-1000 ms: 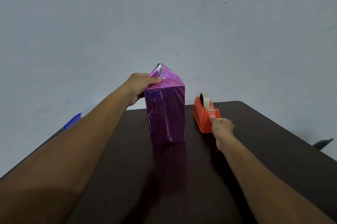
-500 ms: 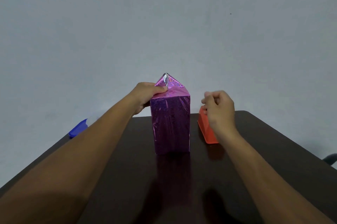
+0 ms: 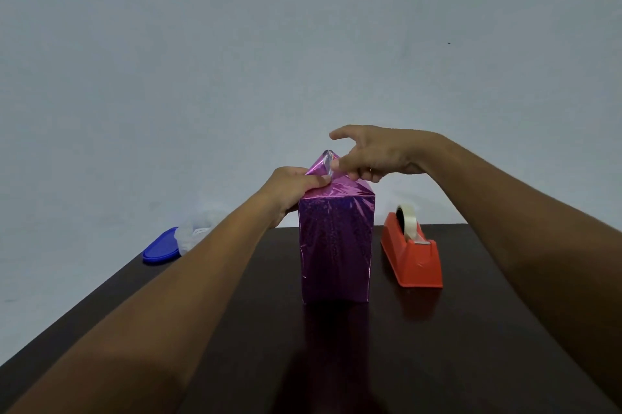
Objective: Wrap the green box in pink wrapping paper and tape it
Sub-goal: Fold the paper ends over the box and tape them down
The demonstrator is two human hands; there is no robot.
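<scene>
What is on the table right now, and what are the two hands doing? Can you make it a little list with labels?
wrapped box: wrapped box stands upright on the table, covered in shiny pink paper, its top flap folded up into a point
left hand: left hand holds the top fold in place
right hand: right hand pinches at the pointed flap; tape in its fingers is too small to tell
tape dispenser: orange tape dispenser, to the right of the box, apart from it
blue lid: blue lid at the far left table edge
table: dark table
</scene>
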